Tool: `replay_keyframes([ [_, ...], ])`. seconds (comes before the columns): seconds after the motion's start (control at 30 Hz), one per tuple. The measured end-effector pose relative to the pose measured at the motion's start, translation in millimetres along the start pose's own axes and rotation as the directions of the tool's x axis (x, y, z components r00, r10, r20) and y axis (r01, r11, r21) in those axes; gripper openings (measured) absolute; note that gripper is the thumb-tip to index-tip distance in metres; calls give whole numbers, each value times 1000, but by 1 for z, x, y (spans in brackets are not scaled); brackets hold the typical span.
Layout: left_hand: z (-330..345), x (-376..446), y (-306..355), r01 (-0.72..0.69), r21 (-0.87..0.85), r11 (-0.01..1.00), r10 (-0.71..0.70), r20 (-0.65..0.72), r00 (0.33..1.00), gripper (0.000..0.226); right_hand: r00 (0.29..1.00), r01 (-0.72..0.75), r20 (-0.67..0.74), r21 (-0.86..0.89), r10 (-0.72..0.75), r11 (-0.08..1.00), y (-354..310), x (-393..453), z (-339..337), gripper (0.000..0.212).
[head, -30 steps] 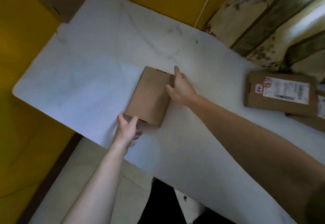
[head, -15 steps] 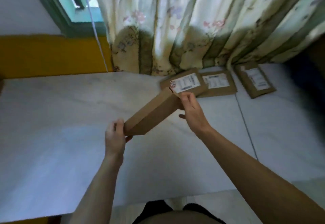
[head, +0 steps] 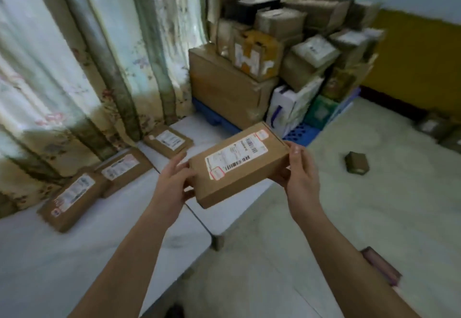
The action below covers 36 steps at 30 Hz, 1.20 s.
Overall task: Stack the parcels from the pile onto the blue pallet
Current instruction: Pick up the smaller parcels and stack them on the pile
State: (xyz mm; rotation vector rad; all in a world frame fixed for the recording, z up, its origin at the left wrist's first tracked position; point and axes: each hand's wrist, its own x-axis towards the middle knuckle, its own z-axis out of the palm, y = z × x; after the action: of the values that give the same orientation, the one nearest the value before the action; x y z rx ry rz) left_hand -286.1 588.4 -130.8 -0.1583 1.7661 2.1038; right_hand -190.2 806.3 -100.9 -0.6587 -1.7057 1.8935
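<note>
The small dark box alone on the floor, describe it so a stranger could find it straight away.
Start at the tall stack of cardboard parcels on the blue plastic pallet by the curtain. Look right and nearer, onto the pale floor. There sits the small dark olive-brown box, alone, touching nothing, darker than every stacked parcel.

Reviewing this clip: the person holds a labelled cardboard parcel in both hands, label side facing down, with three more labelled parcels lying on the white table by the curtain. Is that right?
Not quite. In the head view the held parcel has its label facing up, toward the camera, not down. The rest holds: the left hand and right hand both grip it, and three more labelled parcels lie on the white table by the curtain.
</note>
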Motion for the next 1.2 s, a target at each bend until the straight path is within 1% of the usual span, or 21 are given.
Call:
replay_keyframes([
  [0.07, 42, 2, 12, -41, 35, 999, 38, 78, 996, 47, 991, 51, -122, 20, -48, 998, -16, 13, -41, 22],
  [0.13, 76, 8, 24, -121, 113, 986, 106, 135, 985, 46, 979, 87, -188, 36, -78, 996, -26, 27, -74, 21],
  [0.2, 101, 17, 33, -214, 259, 942, 170, 185, 968, 48, 975, 107, -200, 35, -98, 994, -34, 41, -98, 23],
  [0.27, 123, 30, 41, -290, 365, 885, 216, 231, 949, 48, 975, 127, -189, 46, -116, 991, -41, 55, -115, 24],
  [0.33, 144, 44, 49, -359, 435, 826, 263, 267, 927, 48, 977, 150, -162, 63, -138, 987, -47, 71, -130, 26],
  [0.4, 163, 59, 57, -409, 490, 769, 298, 292, 909, 48, 982, 164, -103, 43, -159, 985, -51, 93, -144, 25],
  [0.47, 179, 78, 63, -456, 526, 718, 344, 301, 889, 50, 982, 184, -38, -37, -185, 982, -55, 120, -156, 25],
  [0.5, 187, 90, 67, -491, 527, 693, 379, 313, 871, 50, 978, 205, -12, -80, -207, 976, -57, 134, -161, 28],
  [0.6, 212, 125, 80, -610, 463, 643, 498, 353, 792, 50, 950, 311, 53, -155, -307, 938, -68, 180, -169, 42],
  [0.7, 242, 158, 105, -671, 395, 627, 554, 378, 741, 48, 945, 327, 77, -170, -318, 930, -82, 232, -174, 43],
  [0.8, 271, 187, 140, -726, 381, 572, 597, 413, 687, 44, 936, 351, 88, -182, -340, 919, -99, 282, -176, 49],
  [0.93, 293, 225, 172, -750, 421, 510, 624, 419, 659, 34, 919, 387, 177, -234, -352, 892, -113, 340, -173, 54],
  [1.07, 305, 257, 194, -748, 509, 426, 668, 380, 639, 31, 877, 472, 265, -317, -400, 823, -124, 401, -158, 48],
  [1.2, 334, 291, 225, -711, 604, 360, 695, 335, 636, 38, 807, 588, 347, -398, -478, 704, -151, 479, -149, 49],
])
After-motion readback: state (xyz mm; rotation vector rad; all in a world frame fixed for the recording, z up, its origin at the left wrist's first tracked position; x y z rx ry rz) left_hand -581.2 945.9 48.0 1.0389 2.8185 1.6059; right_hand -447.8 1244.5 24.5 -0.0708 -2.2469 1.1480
